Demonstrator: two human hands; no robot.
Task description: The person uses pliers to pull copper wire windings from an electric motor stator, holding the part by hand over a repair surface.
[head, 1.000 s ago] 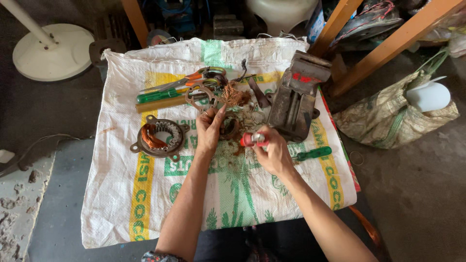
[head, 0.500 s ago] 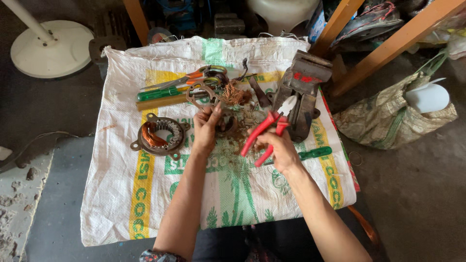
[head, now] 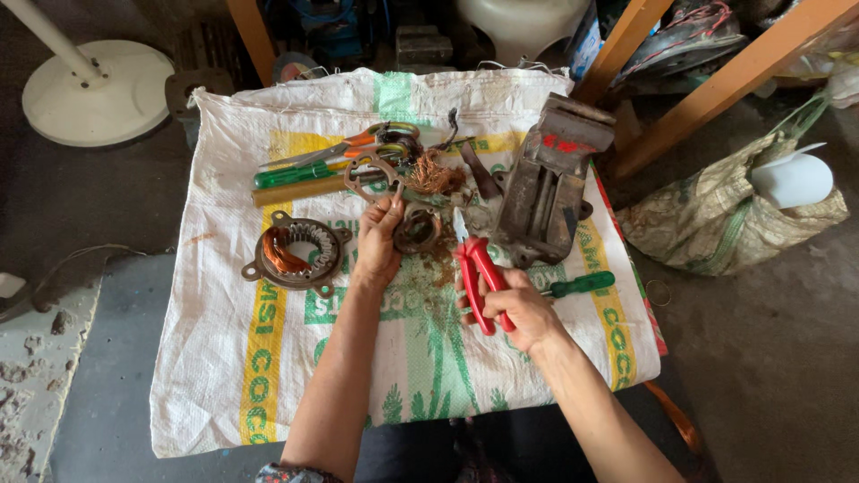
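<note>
My right hand (head: 521,309) grips red-handled pliers (head: 472,268), jaws pointing up toward a small round rusty motor part (head: 417,231) on the woven sack (head: 268,376). My left hand (head: 379,240) rests on the left side of that part, fingers pinching at its upper rim beside a tangle of copper wire (head: 431,173). A second stator with copper windings (head: 293,252) lies on the sack left of my left hand.
A rusty bench vise (head: 548,183) stands right of the pliers; a green-handled screwdriver (head: 580,284) lies below it. Green and orange hand tools (head: 322,161) lie at the back. A white fan base (head: 94,89) is far left, a patterned bag (head: 734,215) right.
My right hand has brought the pliers down from pointing toward the vise, and their jaws now point at the small motor part. My left hand stays on that part.
</note>
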